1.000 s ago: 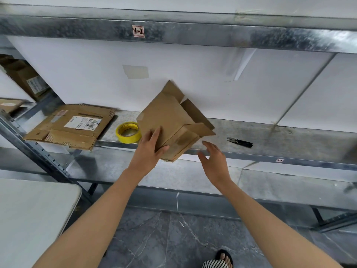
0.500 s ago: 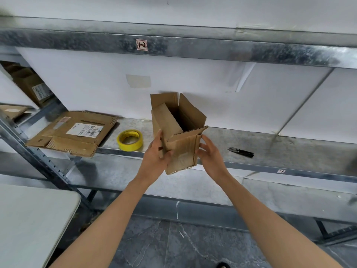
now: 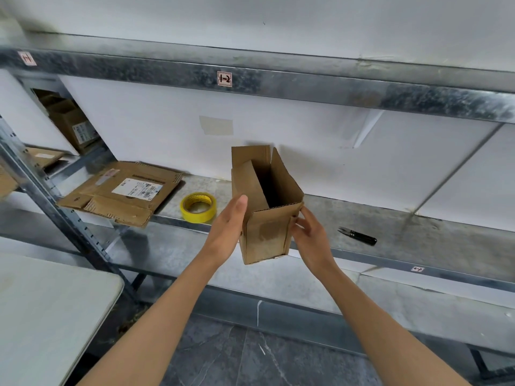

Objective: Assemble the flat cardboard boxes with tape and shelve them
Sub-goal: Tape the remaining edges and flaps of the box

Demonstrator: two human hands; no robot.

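Note:
A small brown cardboard box (image 3: 264, 235) is opened into a tube and held upright in front of the middle shelf (image 3: 418, 235), its top flaps standing up. My left hand (image 3: 227, 227) presses flat against the box's left side with its fingers straight. My right hand (image 3: 309, 235) pinches the box's right front edge with curled fingers. A yellow tape roll (image 3: 198, 207) lies on the shelf just left of the box. Further left on the shelf lies a flat cardboard box (image 3: 122, 192) with a white label.
Black snips (image 3: 358, 235) lie on the shelf right of my right hand. Assembled boxes (image 3: 72, 123) stand in the far-left bay. A white table (image 3: 41, 316) is at the lower left. A steel beam (image 3: 306, 87) runs overhead.
The box was half folded and tilted in my left hand a second ago. It now stands squared up between both hands, and my right hand has come onto its right edge.

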